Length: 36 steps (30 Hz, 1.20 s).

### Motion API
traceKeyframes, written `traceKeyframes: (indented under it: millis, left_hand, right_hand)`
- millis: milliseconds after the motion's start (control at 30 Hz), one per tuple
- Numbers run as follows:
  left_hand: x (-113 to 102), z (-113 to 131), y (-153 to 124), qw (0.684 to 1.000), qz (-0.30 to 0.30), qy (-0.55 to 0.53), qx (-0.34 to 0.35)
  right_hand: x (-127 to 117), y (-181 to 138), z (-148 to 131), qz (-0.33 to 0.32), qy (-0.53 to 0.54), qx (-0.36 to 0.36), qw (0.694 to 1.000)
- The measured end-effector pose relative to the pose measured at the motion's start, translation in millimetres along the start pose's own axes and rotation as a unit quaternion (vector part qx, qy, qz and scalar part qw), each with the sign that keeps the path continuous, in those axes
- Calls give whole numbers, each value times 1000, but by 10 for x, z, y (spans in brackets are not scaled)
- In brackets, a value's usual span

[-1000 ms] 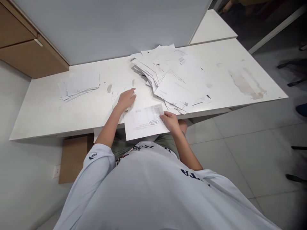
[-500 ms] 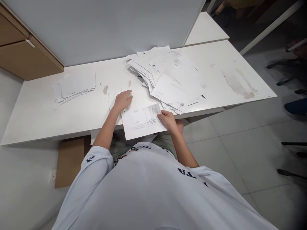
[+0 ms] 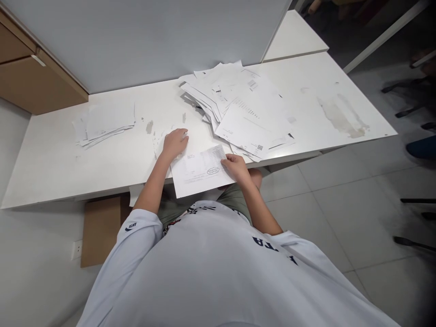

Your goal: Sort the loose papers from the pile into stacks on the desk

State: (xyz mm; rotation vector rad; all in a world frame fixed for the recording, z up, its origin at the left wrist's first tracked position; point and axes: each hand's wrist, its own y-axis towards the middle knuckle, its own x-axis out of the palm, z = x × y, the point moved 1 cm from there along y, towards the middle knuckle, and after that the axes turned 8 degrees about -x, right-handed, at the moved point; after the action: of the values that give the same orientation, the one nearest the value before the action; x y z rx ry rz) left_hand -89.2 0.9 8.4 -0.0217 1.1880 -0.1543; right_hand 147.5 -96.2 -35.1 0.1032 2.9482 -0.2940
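Note:
A printed sheet of paper with an oval stamp mark lies over the table's front edge, its near part hanging toward my lap. My right hand pinches the sheet's right edge, thumb on top. Just beyond the sheet's upper left corner, my left hand rests on the tabletop with its fingers curled. A small pale thing shows at its fingertips, too covered to name. To the right of that hand spreads a large messy heap of papers.
A smaller stack of papers lies on the left of the white table. A grey panel rises behind the table, and a brown cabinet stands at the left. Cardboard leans underneath. Chair legs show at the right.
The sheet and my right hand have shifted very slightly to the left. My left hand stays in nearly the same spot, and the camera view has moved a little.

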Motion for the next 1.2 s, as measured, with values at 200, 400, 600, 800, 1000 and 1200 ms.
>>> traceKeyframes:
  millis: [200, 400, 600, 800, 1000, 1200]
  left_hand:
    - [29, -9, -8, 1000, 9, 0, 9]
    - [43, -30, 8, 1000, 11, -11, 16]
    - [86, 37, -10, 999, 29, -22, 9]
    - [144, 146, 71, 998, 46, 35, 23]
    - [-31, 120, 126, 998, 60, 23, 10]
    - [-153, 112, 146, 1000, 23, -17, -8]
  right_hand:
    - [88, 85, -20, -11, -9, -12, 1000]
    - [80, 67, 47, -18, 22, -16, 999]
    - [54, 38, -14, -23, 51, 9, 998]
    - [92, 52, -4, -8, 86, 16, 996]
    - [107, -40, 38, -2, 134, -27, 991]
    - [-364, -130, -37, -33, 47, -116, 992]
